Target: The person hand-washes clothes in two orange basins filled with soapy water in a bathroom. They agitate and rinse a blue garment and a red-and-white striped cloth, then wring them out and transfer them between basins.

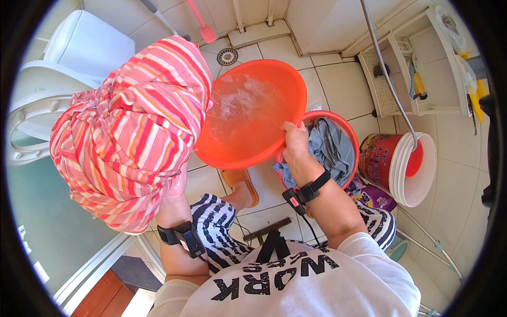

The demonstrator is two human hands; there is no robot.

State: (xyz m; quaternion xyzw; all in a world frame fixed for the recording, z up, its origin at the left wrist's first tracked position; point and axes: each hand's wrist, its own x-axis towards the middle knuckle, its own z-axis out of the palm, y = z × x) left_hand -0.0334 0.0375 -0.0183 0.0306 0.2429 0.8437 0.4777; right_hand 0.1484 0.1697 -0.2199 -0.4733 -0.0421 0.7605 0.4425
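A large bundle of red, pink and white striped cloth [132, 132] is held up at the left. My left hand [175, 189] supports it from beneath and against its side; the cloth hides most of the fingers. At the centre is an orange-red plastic basin [248, 157] with sudsy water [245, 103] in it, looking tilted. My right hand [296, 138] grips the basin's near right rim, thumb on top. Just beyond that hand, a smaller red tub [355, 153] on the floor holds wet grey-blue cloth [330, 145].
A white toilet [50, 76] stands at the left. Stacked buckets [398, 164] lie on their side at the right, by a purple packet [377, 196]. White shelving [422, 63] and a shower hose [383, 58] are above them. A floor drain [227, 56] lies beyond the basin.
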